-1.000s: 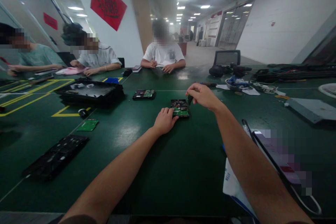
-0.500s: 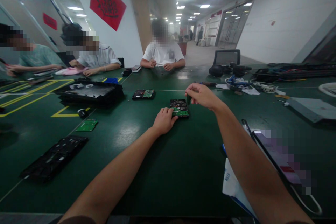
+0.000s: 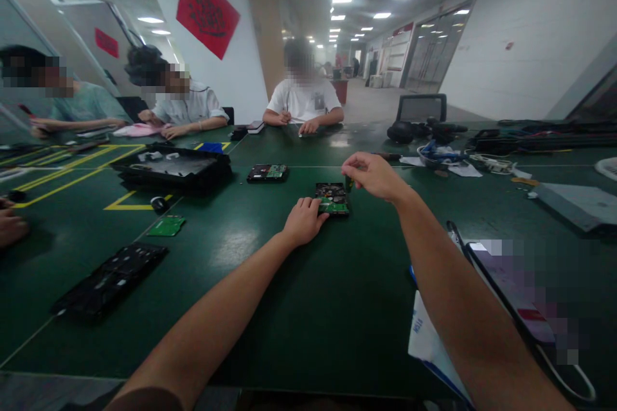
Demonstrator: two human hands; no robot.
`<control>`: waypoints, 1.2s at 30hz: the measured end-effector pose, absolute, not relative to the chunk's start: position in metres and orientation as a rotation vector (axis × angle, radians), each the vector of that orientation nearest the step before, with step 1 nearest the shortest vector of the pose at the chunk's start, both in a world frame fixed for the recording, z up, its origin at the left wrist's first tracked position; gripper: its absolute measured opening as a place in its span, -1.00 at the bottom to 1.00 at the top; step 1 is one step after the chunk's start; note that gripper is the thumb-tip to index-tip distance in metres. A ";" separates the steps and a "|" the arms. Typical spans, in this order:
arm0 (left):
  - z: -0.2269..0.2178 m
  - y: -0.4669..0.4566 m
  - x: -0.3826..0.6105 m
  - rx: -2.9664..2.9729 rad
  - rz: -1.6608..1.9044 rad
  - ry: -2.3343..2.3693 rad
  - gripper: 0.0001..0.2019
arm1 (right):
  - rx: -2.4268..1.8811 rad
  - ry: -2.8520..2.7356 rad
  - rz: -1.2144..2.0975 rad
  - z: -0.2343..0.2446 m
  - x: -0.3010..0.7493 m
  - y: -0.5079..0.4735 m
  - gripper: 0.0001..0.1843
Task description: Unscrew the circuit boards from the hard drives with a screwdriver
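A hard drive (image 3: 332,196) lies circuit-board side up on the green table (image 3: 308,308), its green board facing me. My left hand (image 3: 303,221) rests on the drive's near left corner with curled fingers, pressing it down. My right hand (image 3: 373,174) hovers over the drive's right edge, fingers pinched round a dark tool handle (image 3: 348,183) that points down at the drive. The tool's tip is hidden by the hand.
A second hard drive (image 3: 267,173) and a black tray (image 3: 171,168) lie to the left. A loose green board (image 3: 166,226) and a black panel (image 3: 110,279) sit nearer. Three people sit at the far side. Another person's hand (image 3: 10,226) rests at left. Papers (image 3: 434,343) lie by my right arm.
Both hands stay on the drive and the tool. The view has shifted a little, and another person's hand now shows at the left edge.
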State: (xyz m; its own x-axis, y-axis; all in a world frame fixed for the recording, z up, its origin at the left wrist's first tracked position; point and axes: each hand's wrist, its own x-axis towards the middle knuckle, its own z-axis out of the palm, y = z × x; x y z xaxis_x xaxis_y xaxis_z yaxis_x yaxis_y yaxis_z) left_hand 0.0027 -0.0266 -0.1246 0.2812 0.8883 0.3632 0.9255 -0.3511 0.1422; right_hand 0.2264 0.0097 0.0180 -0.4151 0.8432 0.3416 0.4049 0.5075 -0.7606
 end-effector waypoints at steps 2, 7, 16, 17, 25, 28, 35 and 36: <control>-0.125 -0.027 0.003 -2.436 -0.586 -1.727 -0.54 | -1.000 -2.004 0.814 0.018 0.225 0.008 -0.76; -0.125 -0.025 0.002 -2.439 -0.586 -1.711 -0.53 | -0.991 -1.981 0.857 0.016 0.224 0.011 -0.78; -0.123 -0.025 0.001 -2.445 -0.597 -1.710 -0.53 | -1.090 -1.989 0.739 0.016 0.227 0.010 -0.83; -0.123 -0.026 0.001 -2.445 -0.600 -1.712 -0.53 | -1.070 -1.996 0.769 0.017 0.226 0.008 -0.82; -0.125 -0.024 0.001 -2.446 -0.628 -1.722 -0.54 | -0.978 -1.985 0.866 0.017 0.221 0.007 -0.78; -0.125 -0.025 0.001 -2.447 -0.625 -1.707 -0.54 | -1.036 -1.991 0.736 0.016 0.224 0.011 -0.81; -0.125 -0.025 0.001 -2.444 -0.604 -1.716 -0.55 | -1.055 -1.921 0.866 0.016 0.222 0.007 -0.80; -0.125 -0.025 0.001 -2.443 -0.604 -1.718 -0.55 | -1.024 -1.921 0.909 0.016 0.221 0.006 -0.77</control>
